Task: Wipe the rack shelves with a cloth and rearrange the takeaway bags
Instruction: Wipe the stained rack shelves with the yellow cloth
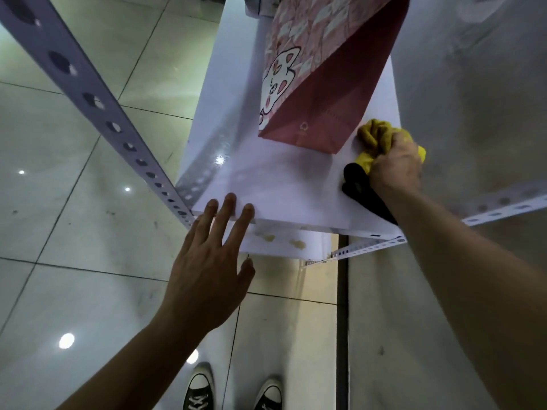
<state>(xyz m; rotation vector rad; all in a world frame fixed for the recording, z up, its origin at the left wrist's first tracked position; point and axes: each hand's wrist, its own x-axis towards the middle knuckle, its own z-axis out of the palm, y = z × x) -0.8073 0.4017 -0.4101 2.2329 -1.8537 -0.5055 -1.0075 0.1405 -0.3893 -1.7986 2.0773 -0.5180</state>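
While the right hand (pixel 395 164) bunches up a yellow cloth (pixel 377 140) and presses it down on the white shelf (pixel 281 179), the left hand (pixel 211 258) is just flat and relaxed, fingers spread, with the fingertips (pixel 229 201) resting on the shelf's front edge, holding nothing. Cloth sits at the shelf's right side, right next to the bottom corner of the pink takeaway bag (pixel 313 84); can't tell if they actually touch. That bag, with a cartoon cat on it, stands toward the back of the shelf. Something black (pixel 362 187) lies on the shelf just under the right wrist, no idea what it is. Perforated metal rack post (pixel 88 99) runs up from the shelf's front left corner. Below the shelf: glossy floor tiles (pixel 74 232) and two black sneakers (pixel 201 389).
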